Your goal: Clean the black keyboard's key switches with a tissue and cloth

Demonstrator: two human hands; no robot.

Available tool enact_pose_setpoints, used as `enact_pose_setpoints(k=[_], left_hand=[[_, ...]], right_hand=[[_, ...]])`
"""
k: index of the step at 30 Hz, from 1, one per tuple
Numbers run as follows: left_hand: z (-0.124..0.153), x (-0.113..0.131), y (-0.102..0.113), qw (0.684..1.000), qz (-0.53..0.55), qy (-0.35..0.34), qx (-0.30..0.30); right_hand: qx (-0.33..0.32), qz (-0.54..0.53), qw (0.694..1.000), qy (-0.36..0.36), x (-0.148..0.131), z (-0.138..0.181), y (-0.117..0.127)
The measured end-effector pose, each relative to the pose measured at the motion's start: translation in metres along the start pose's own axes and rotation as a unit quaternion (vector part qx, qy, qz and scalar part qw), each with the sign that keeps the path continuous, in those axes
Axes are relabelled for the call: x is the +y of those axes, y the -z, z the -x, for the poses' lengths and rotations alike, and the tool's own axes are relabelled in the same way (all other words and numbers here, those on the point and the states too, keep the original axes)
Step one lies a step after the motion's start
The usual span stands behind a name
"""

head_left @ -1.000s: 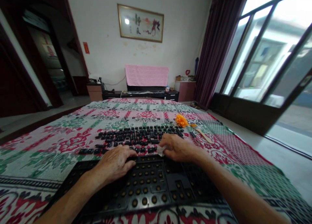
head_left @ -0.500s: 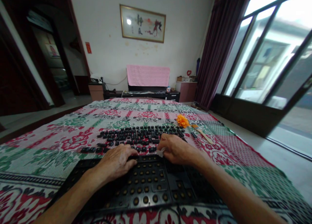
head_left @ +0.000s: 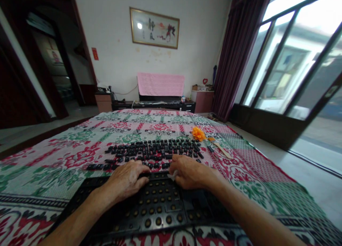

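Observation:
A black keyboard base [head_left: 157, 208] with its keycaps removed lies on the patterned cloth in front of me. My left hand [head_left: 125, 180] rests on its upper left part, fingers curled against the top edge. My right hand [head_left: 187, 173] is closed on a small white wipe [head_left: 173, 174] pressed onto the base's upper middle. Several loose black keycaps [head_left: 155, 151] lie spread out in rows on the cloth just beyond both hands.
The floral red, green and white cloth [head_left: 66, 157] covers the whole surface. An orange flower-like object [head_left: 198, 133] and a small brush [head_left: 220, 147] lie to the right of the keycaps. Glass doors [head_left: 294, 78] stand at the right, a low cabinet [head_left: 160, 104] at the far wall.
My right hand with the wipe has slid a little to the left and nearer along the base's top edge. My left hand has stayed in place.

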State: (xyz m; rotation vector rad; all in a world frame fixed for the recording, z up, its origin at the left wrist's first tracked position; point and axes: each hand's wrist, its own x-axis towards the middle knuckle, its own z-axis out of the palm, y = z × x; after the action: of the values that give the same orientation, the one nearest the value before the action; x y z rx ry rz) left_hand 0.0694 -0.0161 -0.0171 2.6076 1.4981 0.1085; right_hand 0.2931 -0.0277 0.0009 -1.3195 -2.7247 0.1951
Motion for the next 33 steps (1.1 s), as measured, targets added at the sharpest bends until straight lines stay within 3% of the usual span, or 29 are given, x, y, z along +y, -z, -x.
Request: enact_pose_setpoints(k=[11, 18, 23, 29, 33], left_hand=[[-0.001, 0.0, -0.002, 1.0, -0.009, 0.015, -0.001], [0.001, 0.0, 0.0, 1.0, -0.006, 0.013, -0.003], [0.0, 0.001, 0.001, 1.0, -0.002, 0.008, -0.007], [0.001, 0.0, 0.0, 1.0, -0.002, 0.001, 0.005], [0.001, 0.001, 0.002, 1.0, 0.002, 0.004, 0.001]], right_hand=[[-0.022, -0.005, 0.998, 0.066, 0.004, 0.001, 0.005], [-0.021, -0.016, 1.0, 0.003, 0.009, 0.002, 0.006], [0.001, -0.038, 0.999, -0.035, 0.03, 0.007, 0.019], [-0.08, -0.065, 0.993, -0.064, 0.046, 0.017, 0.026], [-0.07, -0.049, 0.995, -0.055, 0.04, 0.015, 0.019]])
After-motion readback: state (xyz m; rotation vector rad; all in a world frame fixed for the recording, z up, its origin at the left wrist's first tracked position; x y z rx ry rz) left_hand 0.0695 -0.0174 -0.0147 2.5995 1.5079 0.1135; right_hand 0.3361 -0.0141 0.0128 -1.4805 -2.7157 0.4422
